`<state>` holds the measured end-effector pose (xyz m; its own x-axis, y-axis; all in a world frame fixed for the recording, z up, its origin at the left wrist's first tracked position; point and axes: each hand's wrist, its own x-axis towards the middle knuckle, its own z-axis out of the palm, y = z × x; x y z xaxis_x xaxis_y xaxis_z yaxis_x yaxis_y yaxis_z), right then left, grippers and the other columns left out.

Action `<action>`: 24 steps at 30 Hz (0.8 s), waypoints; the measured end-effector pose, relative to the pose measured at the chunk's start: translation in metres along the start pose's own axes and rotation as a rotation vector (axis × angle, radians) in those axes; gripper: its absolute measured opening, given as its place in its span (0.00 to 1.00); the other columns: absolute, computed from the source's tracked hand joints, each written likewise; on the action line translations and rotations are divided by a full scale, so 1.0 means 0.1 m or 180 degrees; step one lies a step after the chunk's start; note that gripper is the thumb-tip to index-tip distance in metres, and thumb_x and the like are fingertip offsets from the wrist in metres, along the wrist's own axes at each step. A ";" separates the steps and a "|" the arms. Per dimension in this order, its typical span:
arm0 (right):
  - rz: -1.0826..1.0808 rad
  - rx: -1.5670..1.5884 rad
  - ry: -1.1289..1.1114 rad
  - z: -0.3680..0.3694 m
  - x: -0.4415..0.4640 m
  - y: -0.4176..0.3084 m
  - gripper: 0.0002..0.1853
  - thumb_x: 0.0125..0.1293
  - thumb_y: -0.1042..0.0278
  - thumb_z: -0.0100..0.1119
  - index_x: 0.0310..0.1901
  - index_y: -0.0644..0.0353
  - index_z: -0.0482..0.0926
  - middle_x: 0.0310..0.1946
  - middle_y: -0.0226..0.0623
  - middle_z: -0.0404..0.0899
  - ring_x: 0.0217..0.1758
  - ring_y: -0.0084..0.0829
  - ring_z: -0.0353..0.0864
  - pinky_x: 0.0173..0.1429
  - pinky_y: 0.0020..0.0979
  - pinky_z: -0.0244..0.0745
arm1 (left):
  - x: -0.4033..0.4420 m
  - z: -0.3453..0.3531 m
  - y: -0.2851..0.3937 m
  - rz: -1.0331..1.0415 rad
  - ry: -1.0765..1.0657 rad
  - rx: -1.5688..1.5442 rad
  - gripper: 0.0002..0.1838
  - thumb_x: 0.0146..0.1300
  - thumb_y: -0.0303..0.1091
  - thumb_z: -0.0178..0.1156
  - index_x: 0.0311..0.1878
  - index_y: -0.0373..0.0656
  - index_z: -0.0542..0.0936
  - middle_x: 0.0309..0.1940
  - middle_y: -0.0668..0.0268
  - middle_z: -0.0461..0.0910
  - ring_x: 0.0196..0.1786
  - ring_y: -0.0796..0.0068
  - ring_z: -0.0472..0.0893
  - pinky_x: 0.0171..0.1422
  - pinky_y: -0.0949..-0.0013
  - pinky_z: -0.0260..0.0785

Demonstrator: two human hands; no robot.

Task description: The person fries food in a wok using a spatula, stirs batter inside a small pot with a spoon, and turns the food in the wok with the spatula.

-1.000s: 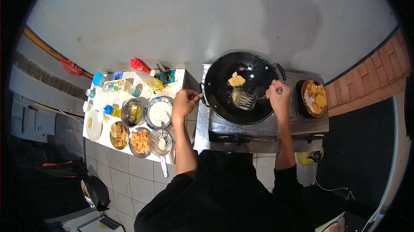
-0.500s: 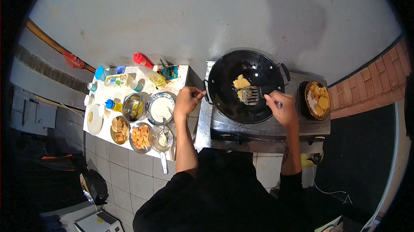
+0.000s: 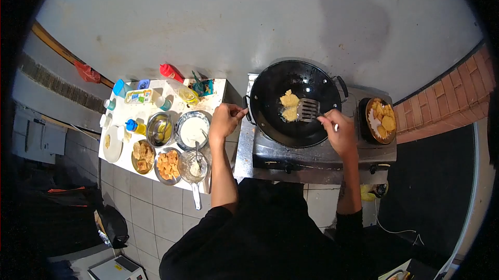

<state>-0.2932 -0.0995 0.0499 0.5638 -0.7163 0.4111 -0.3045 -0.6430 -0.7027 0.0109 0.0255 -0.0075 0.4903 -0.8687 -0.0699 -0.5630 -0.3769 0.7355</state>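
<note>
A black wok (image 3: 283,134) sits on the steel stove (image 3: 270,161), holding pale yellow battered pieces (image 3: 289,106) in its middle. My left hand (image 3: 227,120) is closed, its fingers pinching the wok's left handle (image 3: 248,109). In my right hand (image 3: 338,130) is the handle of a slotted spatula (image 3: 307,109). The spatula's metal head lies inside the wok, with its edge against the right side of the pieces. Whether its tip goes under them I cannot tell.
Right of the wok, a bowl of fried pieces (image 3: 382,124) stands on the stove. The white table (image 3: 140,155) at left bears a bowl of white batter (image 3: 192,130), a plate of orange chunks (image 3: 168,165), a saucepan (image 3: 191,173) and several bottles. A grey wall (image 3: 249,15) rises behind.
The spatula head has moved slightly right and up, uncovering more of the lower yellow piece. My left hand stays at the wok handle.
</note>
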 end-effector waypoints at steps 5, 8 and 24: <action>0.0598 -0.0125 0.0316 0.02 0.04 0.14 0.10 0.66 0.73 0.66 0.30 0.62 0.73 0.24 0.37 0.76 0.24 0.21 0.70 0.30 0.29 0.66 | 0.01 0.05 -0.14 0.0237 0.0221 -0.0137 0.17 0.60 0.43 0.71 0.36 0.35 0.87 0.20 0.55 0.79 0.22 0.65 0.77 0.32 0.62 0.69; 0.0656 0.0272 0.0585 0.15 0.04 0.23 0.08 0.69 0.73 0.63 0.33 0.62 0.75 0.25 0.34 0.78 0.26 0.19 0.74 0.31 0.27 0.69 | 0.01 0.04 -0.12 0.0220 0.0218 -0.0266 0.17 0.60 0.43 0.71 0.35 0.35 0.87 0.20 0.55 0.80 0.22 0.65 0.77 0.32 0.62 0.69; 0.0960 0.0623 0.0842 0.42 -0.13 0.20 0.07 0.70 0.68 0.62 0.37 0.63 0.79 0.25 0.29 0.81 0.26 0.15 0.75 0.30 0.23 0.67 | 0.00 0.04 -0.26 0.0179 0.0246 -0.0263 0.17 0.60 0.43 0.70 0.35 0.35 0.87 0.19 0.56 0.79 0.22 0.66 0.76 0.32 0.62 0.69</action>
<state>-0.2742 -0.0910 0.0061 0.2485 -0.9250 0.2873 -0.2599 -0.3494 -0.9002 0.0230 0.0337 -0.0293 0.5112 -0.8591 0.0228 -0.5357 -0.2978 0.7901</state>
